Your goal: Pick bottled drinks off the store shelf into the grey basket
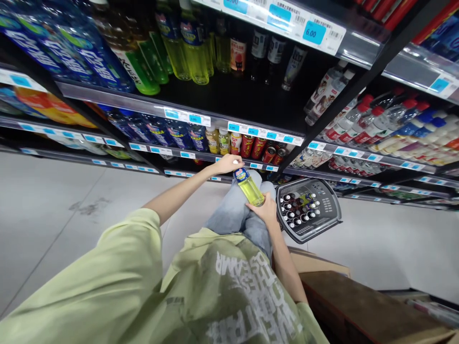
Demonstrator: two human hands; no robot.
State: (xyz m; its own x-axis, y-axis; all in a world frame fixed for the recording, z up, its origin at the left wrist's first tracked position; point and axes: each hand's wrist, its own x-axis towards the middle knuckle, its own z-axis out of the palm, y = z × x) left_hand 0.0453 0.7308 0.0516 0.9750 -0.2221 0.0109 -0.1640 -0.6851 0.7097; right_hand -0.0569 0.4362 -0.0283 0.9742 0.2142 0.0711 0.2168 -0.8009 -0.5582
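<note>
A bottle of yellow-green drink [250, 189] with a blue label and white cap lies tilted above my knees, between both hands. My left hand [230, 164] is closed around its cap end. At the bottle's base, my right hand [266, 209] grips it from below and the right side. Similar yellow-green bottles [195, 52] stand on the shelf in front of me, beside green-labelled tea bottles [134, 69]. To the right of my knees, a dark shopping basket [332, 215] holds many upright bottles, mostly dark with white caps and a few yellow-green.
Shelf edges with price tags [256, 131] run across in front of me. Lower down stand small bottles and red cans [247, 145]. Red-capped bottles [369, 117] fill the shelf at right. Cardboard boxes [358, 301] are behind me at the lower right, on the pale floor [387, 239].
</note>
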